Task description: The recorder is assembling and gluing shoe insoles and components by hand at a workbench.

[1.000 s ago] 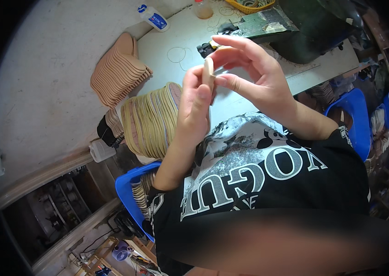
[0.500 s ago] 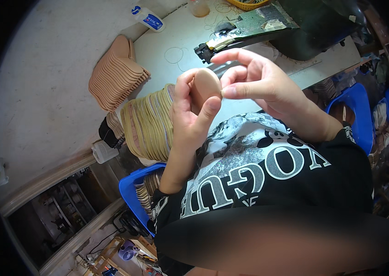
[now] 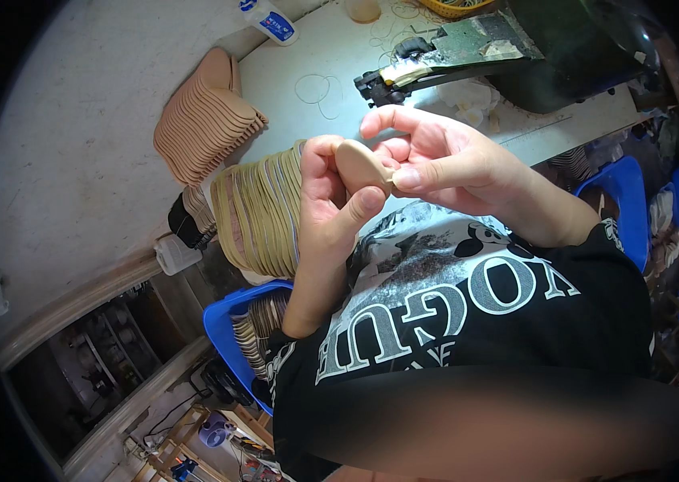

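As the left hand held a beige oval pad aloft in the head view, its thumb pressed the near edge and its fingers wrapped behind. The right hand met the pad at four o'clock: thumb and a curled finger pinched a small pale bit at the rim, while an upper finger stood free. Could not tell whether that bit was part of the pad.

Pad hung above the near side of a white worktable. Bearings taken from the pad: at eight o'clock, just beside the left hand, a stack of yellow-edged layered pieces; toward half past nine, a stack of tan curved pieces, leaning near the wall. Loose thread loops lay at eleven, a white bottle with a blue label farther out. Green machine arm at half past one. Blue bin past seven, thin pieces inside.
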A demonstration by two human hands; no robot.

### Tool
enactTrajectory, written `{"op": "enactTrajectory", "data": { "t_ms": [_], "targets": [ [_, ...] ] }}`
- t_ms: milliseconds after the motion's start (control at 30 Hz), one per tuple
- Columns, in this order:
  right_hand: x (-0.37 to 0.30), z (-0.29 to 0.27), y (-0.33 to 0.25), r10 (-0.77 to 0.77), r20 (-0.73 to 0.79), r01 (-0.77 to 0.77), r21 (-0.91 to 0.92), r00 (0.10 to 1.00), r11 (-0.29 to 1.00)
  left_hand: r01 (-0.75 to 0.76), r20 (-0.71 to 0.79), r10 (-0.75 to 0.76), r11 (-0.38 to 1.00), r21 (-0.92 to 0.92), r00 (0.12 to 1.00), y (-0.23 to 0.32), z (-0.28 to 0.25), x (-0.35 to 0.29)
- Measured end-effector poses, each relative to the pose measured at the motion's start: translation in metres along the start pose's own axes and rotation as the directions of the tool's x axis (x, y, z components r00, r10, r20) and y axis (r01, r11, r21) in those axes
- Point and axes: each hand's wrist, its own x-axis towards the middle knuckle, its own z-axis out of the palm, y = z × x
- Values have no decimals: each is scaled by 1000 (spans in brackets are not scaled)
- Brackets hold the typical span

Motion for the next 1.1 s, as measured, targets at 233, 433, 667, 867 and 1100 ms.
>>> {"op": "enactTrajectory", "data": {
  "t_ms": [233,433,667,867,1100],
  "targets": [
    [0,1,-2,-108,-52,89,-285,993,954,-31,-60,39,991,130,997,-1,-4,-3],
    [0,-2,-1,-89,-37,78,-234,995,969,37,-27,-36,998,43,999,1,2,-3],
    [5,-6,18,-264,45,264,-315,964,911,88,-24,-90,991,-96,996,-7,1,-7],
    [5,-3,29,-340,-77,297,-332,937,895,70,-67,-64,992,101,996,-14,7,-10],
    [2,6,28,-359,-105,246,-551,927,797,-45,16,43,823,567,999,-6,3,0]
  ]
}}
